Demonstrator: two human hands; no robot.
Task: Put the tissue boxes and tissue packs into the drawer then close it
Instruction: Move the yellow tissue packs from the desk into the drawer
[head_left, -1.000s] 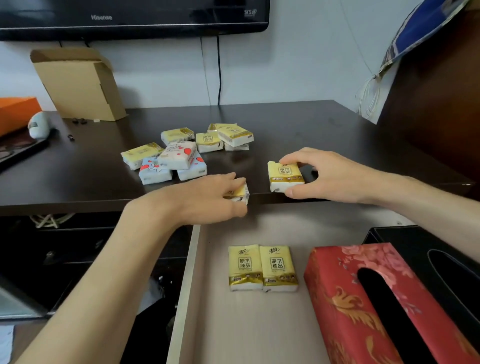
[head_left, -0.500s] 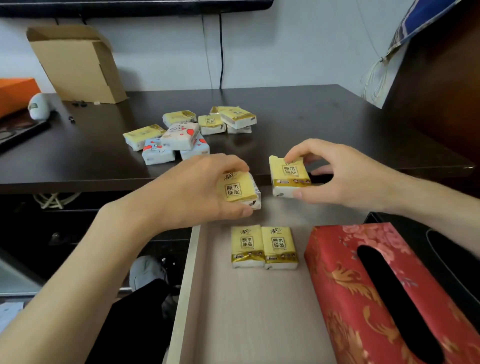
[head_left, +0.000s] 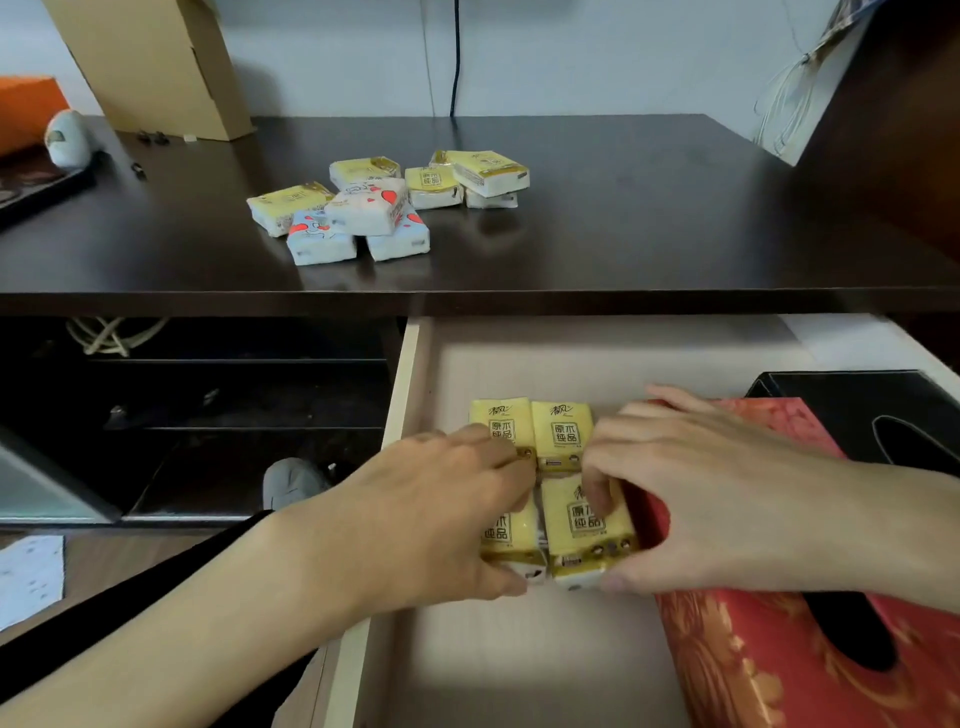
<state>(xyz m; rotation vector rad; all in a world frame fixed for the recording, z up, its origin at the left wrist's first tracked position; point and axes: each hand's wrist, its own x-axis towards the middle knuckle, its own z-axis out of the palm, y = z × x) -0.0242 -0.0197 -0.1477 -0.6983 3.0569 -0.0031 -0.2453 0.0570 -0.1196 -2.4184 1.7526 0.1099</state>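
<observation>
Both hands are down inside the open drawer (head_left: 410, 374), palms down, forearms coming in from the near edge. Left hand (head_left: 441, 514) has fingers curled around a yellow tissue pack (head_left: 506, 535), thumb on its near end. Right hand (head_left: 696, 488) pinches a second yellow pack (head_left: 587, 525) the same way, fingers on the far end, thumb on the near end. The two held packs sit side by side, touching, on the drawer floor.

Just behind them in the drawer: two more yellow packs (head_left: 535, 426), side by side, flat. Right of the packs is the red tissue box (head_left: 779, 665), and right of that a black tissue box (head_left: 872, 410).

Dark wood desk top (head_left: 649, 218) is above the drawer. On it, a loose pile of tissue packs (head_left: 384, 202), yellow ones and white ones with red print, some stacked. A cardboard box (head_left: 156, 62) stands at the desk's far left against a white wall.
</observation>
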